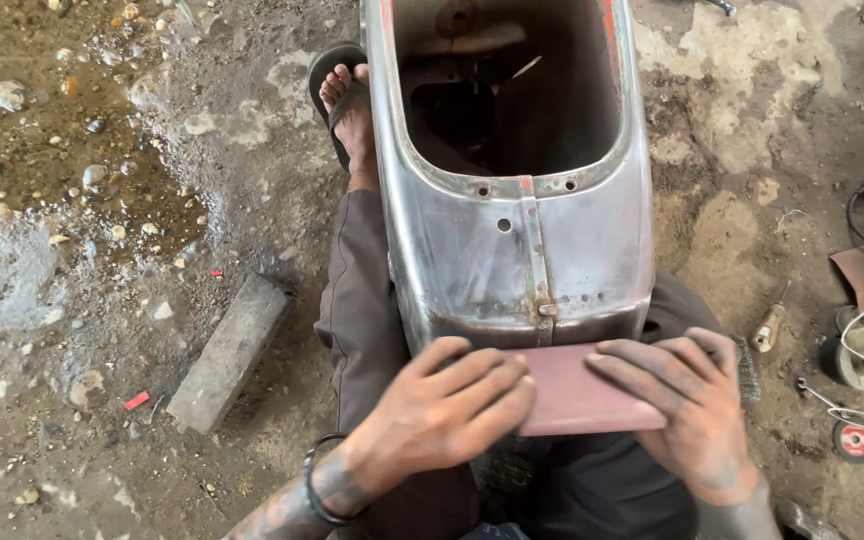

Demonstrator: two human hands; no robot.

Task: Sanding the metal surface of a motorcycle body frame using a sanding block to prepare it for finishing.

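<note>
Both hands lie flat on a reddish sheet (574, 395), probably sandpaper, pressed against the near end of a bare metal body shell (512, 250). Left hand (442, 410) covers its left part; right hand (687, 405) its right edge, fingers extended.

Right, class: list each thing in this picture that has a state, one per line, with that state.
Bare metal scooter body shell: hollow, stripped, resting on lap.
Reddish sandpaper sheet: flat, pressed against shell.
Left hand: flat on sandpaper.
Right hand: flat on sandpaper.
Black flip-flop: worn.
Grey stone block: lying flat.
</note>
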